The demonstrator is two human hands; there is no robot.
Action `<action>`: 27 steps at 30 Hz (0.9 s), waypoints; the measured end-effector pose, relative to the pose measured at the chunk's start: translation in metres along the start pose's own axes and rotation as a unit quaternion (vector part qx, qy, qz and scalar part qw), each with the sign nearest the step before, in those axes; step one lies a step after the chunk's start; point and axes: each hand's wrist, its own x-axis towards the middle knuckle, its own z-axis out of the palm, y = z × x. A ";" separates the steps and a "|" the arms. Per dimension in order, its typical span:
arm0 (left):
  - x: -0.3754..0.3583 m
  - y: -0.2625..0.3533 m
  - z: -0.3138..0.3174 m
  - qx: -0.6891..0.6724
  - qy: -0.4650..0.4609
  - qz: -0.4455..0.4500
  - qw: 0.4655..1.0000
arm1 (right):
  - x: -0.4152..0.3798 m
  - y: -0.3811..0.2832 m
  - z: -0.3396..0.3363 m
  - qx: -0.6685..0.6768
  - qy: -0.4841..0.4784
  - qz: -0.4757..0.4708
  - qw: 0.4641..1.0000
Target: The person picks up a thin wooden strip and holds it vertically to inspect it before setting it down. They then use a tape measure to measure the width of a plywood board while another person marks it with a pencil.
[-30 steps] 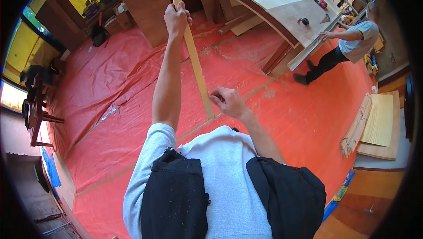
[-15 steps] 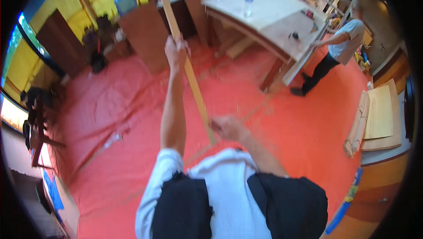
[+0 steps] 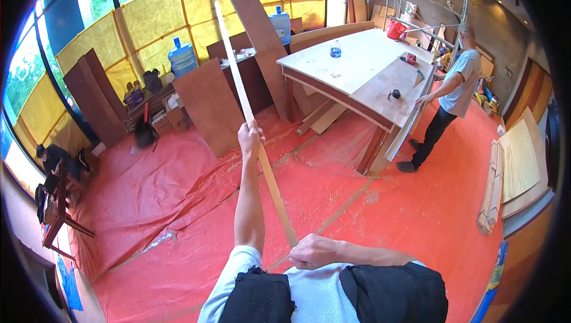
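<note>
**Wooden strip raised higher over a red-sheeted workshop floor**

Tilting upward since the earlier frame, the head camera now takes in the yellow-screened windows (image 3: pixel 160 13) at the back of the room, which were mostly out of sight a second ago, and the long wooden strip (image 3: pixel 247 115) stands steeper and reaches farther up the picture. Red plastic sheeting (image 3: pixel 148 192) covers the floor from wall to wall, dusted with sawdust. On it stands a large curved worktable (image 3: pixel 357 61) carrying a water bottle (image 3: pixel 335 48) and a few hand tools. Brown plywood panels (image 3: pixel 208 106) lean upright near the table, and two blue water jugs (image 3: pixel 181 56) sit behind them. Beside the table's far edge a co-worker (image 3: pixel 449 100) in a grey shirt and dark trousers rests a hand on the tabletop. Pale boards (image 3: pixel 520 159) lie stacked on the floor at the right.

At the centre, the strip runs from near the person's chest up and away toward the windows. The left hand (image 3: pixel 251 138), arm stretched out, is clenched around the strip partway along its length. The right hand (image 3: pixel 315 251), drawn in close to the body, is closed in a fist just beside the strip's lower end; whether it actually grips the wood cannot be told from this angle.
</note>
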 end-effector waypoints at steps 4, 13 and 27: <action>-0.005 -0.002 0.001 0.006 0.010 -0.018 1.000 | -0.007 0.036 -0.030 -0.092 0.077 0.163 0.979; 0.008 -0.023 0.026 -0.024 -0.011 -0.065 0.997 | -0.117 0.114 -0.027 -0.053 0.038 0.479 0.876; 0.084 -0.076 0.253 -0.028 -0.065 -0.048 0.996 | -0.225 0.273 -0.166 -0.071 -0.099 0.510 0.852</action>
